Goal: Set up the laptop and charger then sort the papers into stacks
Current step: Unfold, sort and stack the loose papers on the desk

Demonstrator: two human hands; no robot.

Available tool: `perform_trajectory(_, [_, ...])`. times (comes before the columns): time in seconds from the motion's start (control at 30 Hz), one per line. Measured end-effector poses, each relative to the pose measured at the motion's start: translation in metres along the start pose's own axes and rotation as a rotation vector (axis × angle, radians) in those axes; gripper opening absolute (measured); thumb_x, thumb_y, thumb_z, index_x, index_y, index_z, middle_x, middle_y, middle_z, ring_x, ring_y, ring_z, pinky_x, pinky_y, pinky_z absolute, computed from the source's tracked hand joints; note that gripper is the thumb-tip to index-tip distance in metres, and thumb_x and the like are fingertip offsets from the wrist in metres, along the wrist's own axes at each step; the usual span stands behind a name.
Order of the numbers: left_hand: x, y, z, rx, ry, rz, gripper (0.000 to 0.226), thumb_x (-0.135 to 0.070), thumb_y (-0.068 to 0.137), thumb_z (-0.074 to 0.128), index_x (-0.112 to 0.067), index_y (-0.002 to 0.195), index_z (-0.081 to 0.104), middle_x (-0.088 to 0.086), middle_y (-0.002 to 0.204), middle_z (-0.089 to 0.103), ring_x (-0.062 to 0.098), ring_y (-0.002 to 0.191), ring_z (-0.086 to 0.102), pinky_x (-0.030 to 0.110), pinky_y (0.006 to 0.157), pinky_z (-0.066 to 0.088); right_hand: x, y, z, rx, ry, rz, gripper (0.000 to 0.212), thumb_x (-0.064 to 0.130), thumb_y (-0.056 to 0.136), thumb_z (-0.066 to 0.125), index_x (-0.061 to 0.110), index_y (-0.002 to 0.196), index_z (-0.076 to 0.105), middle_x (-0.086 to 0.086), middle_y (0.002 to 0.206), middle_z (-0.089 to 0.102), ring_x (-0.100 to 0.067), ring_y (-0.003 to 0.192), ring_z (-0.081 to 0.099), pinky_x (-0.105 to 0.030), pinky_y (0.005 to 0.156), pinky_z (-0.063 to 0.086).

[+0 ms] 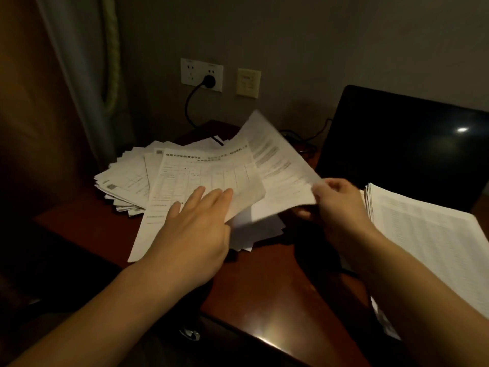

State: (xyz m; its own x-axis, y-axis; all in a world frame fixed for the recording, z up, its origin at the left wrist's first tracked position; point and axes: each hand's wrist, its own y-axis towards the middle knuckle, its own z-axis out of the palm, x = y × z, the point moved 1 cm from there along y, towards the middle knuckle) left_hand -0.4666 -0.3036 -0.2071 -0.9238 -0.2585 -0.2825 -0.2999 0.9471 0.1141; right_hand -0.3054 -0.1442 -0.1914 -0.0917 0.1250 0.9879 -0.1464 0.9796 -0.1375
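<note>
A loose, fanned pile of printed papers (127, 181) lies on the dark wooden desk (264, 282). My left hand (198, 231) rests flat with straight fingers on the top form sheet (201, 176). Lifted above the pile is a text sheet (275, 165), and my right hand (341, 205) pinches its near right corner. A neat stack of printed sheets (434, 234) sits to the right. The open black laptop (404, 144) stands behind that stack, its screen dark. A black charger plug (209, 81) sits in the wall socket, its cable running down behind the papers.
A white double wall socket (201, 74) and a yellowish switch plate (248, 82) are on the grey wall. A curtain (87, 75) hangs at the left. A drawer handle (190, 334) shows below the desk's front edge. Cables (304, 136) lie behind the laptop.
</note>
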Motion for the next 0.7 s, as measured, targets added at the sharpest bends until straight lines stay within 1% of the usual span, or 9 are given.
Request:
perform_trajectory(0.13, [0.007, 0.001, 0.006, 0.005, 0.015, 0.023, 0.061, -0.024, 0.107, 0.026, -0.033, 0.158, -0.005, -0.012, 0.166, 0.001, 0.014, 0.153, -0.007, 0.044, 0.124, 0.005, -0.012, -0.035, 0.001, 0.365, -0.069, 0.208, 0.019, 0.007, 0.102, 0.052, 0.013, 0.120, 0.054, -0.012, 0.109, 0.069, -0.025, 0.078, 0.077, -0.027, 0.055, 0.059])
perform_trajectory(0.2, [0.012, 0.000, 0.009, 0.032, 0.006, 0.052, 0.060, -0.025, 0.107, 0.026, -0.039, 0.156, -0.006, -0.014, 0.166, -0.001, 0.011, 0.152, -0.010, 0.040, 0.124, 0.000, -0.010, -0.041, -0.004, 0.502, -0.093, 0.247, 0.021, 0.003, 0.102, 0.051, 0.014, 0.119, 0.057, -0.013, 0.106, 0.072, -0.023, 0.073, 0.076, -0.028, 0.057, 0.060])
perform_trajectory(0.33, [0.025, -0.002, 0.013, 0.091, -0.043, 0.210, 0.061, -0.023, 0.107, 0.029, -0.051, 0.152, -0.003, -0.021, 0.163, -0.001, 0.002, 0.150, -0.013, 0.025, 0.119, -0.011, -0.009, -0.038, -0.010, 0.613, -0.126, 0.262, 0.023, 0.002, 0.104, 0.046, 0.015, 0.113, 0.063, -0.013, 0.092, 0.075, -0.019, 0.061, 0.067, -0.026, 0.055, 0.058])
perform_trajectory(0.37, [0.027, -0.002, 0.015, 0.122, -0.056, 0.250, 0.059, -0.027, 0.106, 0.027, -0.054, 0.149, -0.001, -0.024, 0.162, -0.002, -0.001, 0.149, -0.015, 0.021, 0.116, -0.014, -0.009, -0.037, -0.011, 0.645, -0.148, 0.256, 0.024, 0.003, 0.104, 0.045, 0.013, 0.116, 0.064, -0.012, 0.088, 0.074, -0.019, 0.060, 0.066, -0.026, 0.055, 0.057])
perform_trajectory(0.43, [0.033, 0.001, 0.020, 0.146, -0.068, 0.310, 0.053, -0.046, 0.099, 0.018, -0.058, 0.148, 0.003, -0.027, 0.161, -0.001, -0.006, 0.147, -0.016, 0.017, 0.113, -0.016, -0.010, -0.036, -0.011, 0.693, -0.187, 0.236, 0.025, 0.004, 0.105, 0.044, 0.011, 0.120, 0.063, -0.013, 0.083, 0.070, -0.019, 0.059, 0.064, -0.026, 0.054, 0.056])
perform_trajectory(0.5, [0.035, 0.003, 0.023, 0.078, -0.107, 0.355, 0.062, -0.059, 0.088, 0.016, -0.054, 0.150, 0.019, -0.028, 0.159, 0.013, -0.007, 0.148, -0.004, 0.019, 0.118, -0.005, -0.011, -0.037, -0.010, 0.713, -0.192, 0.219, 0.025, 0.004, 0.105, 0.044, 0.008, 0.121, 0.062, -0.017, 0.085, 0.066, -0.020, 0.059, 0.063, -0.027, 0.054, 0.056])
perform_trajectory(0.57, [0.035, 0.003, 0.022, -0.092, -0.176, 0.433, 0.055, -0.050, 0.090, 0.035, -0.038, 0.141, 0.051, -0.020, 0.146, 0.047, -0.002, 0.142, 0.031, 0.023, 0.117, 0.026, -0.014, -0.039, -0.010, 0.727, -0.149, 0.222, 0.025, 0.003, 0.104, 0.044, 0.008, 0.121, 0.062, -0.021, 0.094, 0.070, -0.023, 0.063, 0.064, -0.029, 0.056, 0.058])
perform_trajectory(0.63, [0.035, 0.003, 0.021, -0.282, -0.192, 0.522, 0.034, -0.033, 0.092, 0.051, -0.021, 0.116, 0.072, -0.010, 0.115, 0.069, 0.005, 0.111, 0.061, 0.028, 0.095, 0.051, -0.018, -0.042, -0.010, 0.727, -0.099, 0.234, 0.027, -0.001, 0.103, 0.044, 0.009, 0.120, 0.063, -0.021, 0.105, 0.074, -0.028, 0.073, 0.070, -0.034, 0.062, 0.062])
perform_trajectory(0.7, [0.034, 0.004, 0.021, -0.387, -0.180, 0.536, 0.023, -0.028, 0.092, 0.057, -0.017, 0.099, 0.076, -0.008, 0.095, 0.073, 0.007, 0.088, 0.066, 0.029, 0.076, 0.056, -0.022, -0.044, -0.010, 0.709, -0.064, 0.240, 0.029, -0.004, 0.101, 0.044, 0.010, 0.118, 0.063, -0.015, 0.106, 0.076, -0.028, 0.086, 0.075, -0.036, 0.069, 0.064])
